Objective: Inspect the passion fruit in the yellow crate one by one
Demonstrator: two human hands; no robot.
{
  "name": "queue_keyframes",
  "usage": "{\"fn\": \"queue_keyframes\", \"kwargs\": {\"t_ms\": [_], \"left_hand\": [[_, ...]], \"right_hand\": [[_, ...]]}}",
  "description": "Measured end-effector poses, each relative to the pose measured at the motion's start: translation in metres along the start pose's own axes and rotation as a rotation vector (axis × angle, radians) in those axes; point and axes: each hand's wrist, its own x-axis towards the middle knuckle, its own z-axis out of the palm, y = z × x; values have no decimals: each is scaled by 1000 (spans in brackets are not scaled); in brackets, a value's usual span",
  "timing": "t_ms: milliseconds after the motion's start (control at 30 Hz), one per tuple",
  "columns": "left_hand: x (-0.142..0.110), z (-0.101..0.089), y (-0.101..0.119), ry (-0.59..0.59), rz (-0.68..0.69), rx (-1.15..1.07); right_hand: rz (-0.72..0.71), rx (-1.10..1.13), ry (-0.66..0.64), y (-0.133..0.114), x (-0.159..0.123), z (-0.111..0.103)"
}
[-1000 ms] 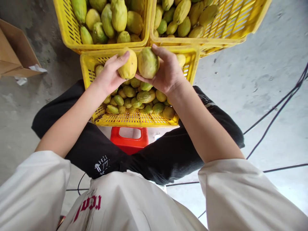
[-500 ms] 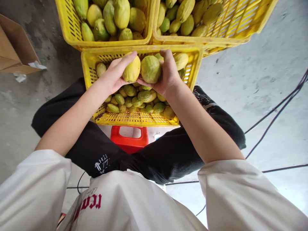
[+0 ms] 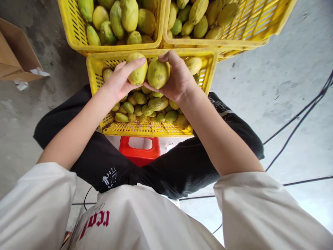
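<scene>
My left hand (image 3: 121,80): curled round one yellow-green fruit (image 3: 137,69) | my right hand (image 3: 179,78): curled round one blotched fruit (image 3: 158,73), just beside the first | beneath both grips: one yellow crate (image 3: 212,69) of fruit | beyond them: two more crates (image 3: 117,47) (image 3: 203,42) | well left: one cardboard box (image 3: 28,52)

Bright light washes the floor (image 3: 299,128) right of my nearest crate (image 3: 211,66) toward white; left of it I see dimmer grey. On my side of the crate, my sleeves (image 3: 260,205) look stretched.
</scene>
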Motion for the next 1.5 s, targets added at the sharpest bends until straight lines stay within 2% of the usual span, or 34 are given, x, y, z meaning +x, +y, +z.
{"fn": "queue_keyframes", "kwargs": {"t_ms": [133,233,400,600,767,900,1067,1167,1267,1367,1500], "left_hand": [[0,-4,1,-43,36,149],[-2,0,2,-15,52,227],[0,5,2,88,18,223],[-9,8,3,43,40,127],[-18,14,5,49,47,179],[-13,9,5,87,82,196],[-3,-2,-1,44,61,151],[0,-6,-4,18,139,321],[1,-7,-2,-11,228,495],[4,-7,-1,-10,290,527],[9,-9,0,30,309,503]], "right_hand": [[-18,-39,-9,2,0,1],[3,-93,7,5,6,-1],[33,-114,86,4,12,-3],[65,65,53,-4,4,1],[55,-20,97,1,10,-4],[-14,-89,138,10,18,-10],[-41,-129,71,13,16,-9],[-20,-82,101,10,18,-11],[31,-72,78,3,22,-17],[67,-89,78,-5,21,-18],[85,-109,105,-13,7,-6]]}}
